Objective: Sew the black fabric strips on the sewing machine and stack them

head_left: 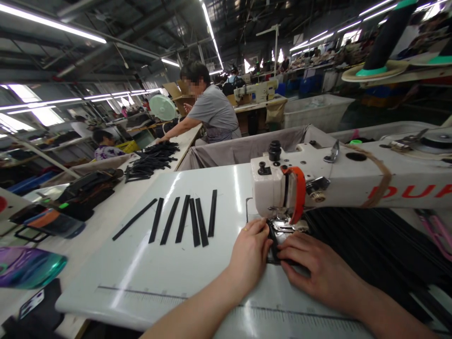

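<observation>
At the needle area of a white sewing machine [339, 174], a black fabric strip [272, 254] lies between my two hands. My left hand [250, 249] has its fingers closed on the strip's left edge, close to the presser foot. From the other side my right hand [307, 259] presses its bent fingers onto the strip's right edge. Part of the strip is hidden under the fingers and the machine head. Several short black strips [182, 219] lie spread in a row on the pale table [141, 273], left of my hands.
A printed ruler scale [169, 295] runs along the table's front. Black material [374, 249] is heaped right of the machine. At far left are a purple-teal bottle [31, 267] and a phone [32, 303]. A co-worker [215, 110] reaches toward a pile of black strips [151, 160].
</observation>
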`<state>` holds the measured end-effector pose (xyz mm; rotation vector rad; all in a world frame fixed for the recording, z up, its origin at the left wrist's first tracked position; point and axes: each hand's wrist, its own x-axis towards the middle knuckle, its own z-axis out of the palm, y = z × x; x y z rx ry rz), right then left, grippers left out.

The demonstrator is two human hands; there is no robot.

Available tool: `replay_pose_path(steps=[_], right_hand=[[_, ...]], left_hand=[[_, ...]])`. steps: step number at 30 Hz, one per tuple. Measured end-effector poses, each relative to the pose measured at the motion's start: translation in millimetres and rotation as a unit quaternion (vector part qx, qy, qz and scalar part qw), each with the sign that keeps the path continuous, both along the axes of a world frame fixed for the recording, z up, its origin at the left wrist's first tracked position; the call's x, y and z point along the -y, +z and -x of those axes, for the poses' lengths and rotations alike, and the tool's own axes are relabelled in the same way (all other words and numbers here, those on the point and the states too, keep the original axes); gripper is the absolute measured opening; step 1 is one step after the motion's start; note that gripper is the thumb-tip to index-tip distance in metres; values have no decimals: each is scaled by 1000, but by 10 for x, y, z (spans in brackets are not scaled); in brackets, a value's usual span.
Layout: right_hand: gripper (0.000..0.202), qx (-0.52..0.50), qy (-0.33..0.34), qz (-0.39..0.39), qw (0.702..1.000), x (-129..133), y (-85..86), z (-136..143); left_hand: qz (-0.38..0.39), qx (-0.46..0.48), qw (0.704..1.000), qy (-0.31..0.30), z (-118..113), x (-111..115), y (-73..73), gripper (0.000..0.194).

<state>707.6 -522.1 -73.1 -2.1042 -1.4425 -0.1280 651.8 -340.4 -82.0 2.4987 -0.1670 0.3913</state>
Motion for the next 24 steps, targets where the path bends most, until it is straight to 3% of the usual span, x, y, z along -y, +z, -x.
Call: replay_pose_path(steps=[8, 14, 24], right_hand=[[27, 73, -40, -7, 997, -17, -166, -99], [28, 98, -45, 15, 994, -38, -188, -96], [31, 138, -54, 24, 989, -38, -205, -56]], left_hand=[[3, -14, 1000, -1, 13, -5, 42, 16], [25, 9, 999, 43, 71, 14, 27, 12], [-3, 31, 999, 40, 47, 36, -9, 12]])
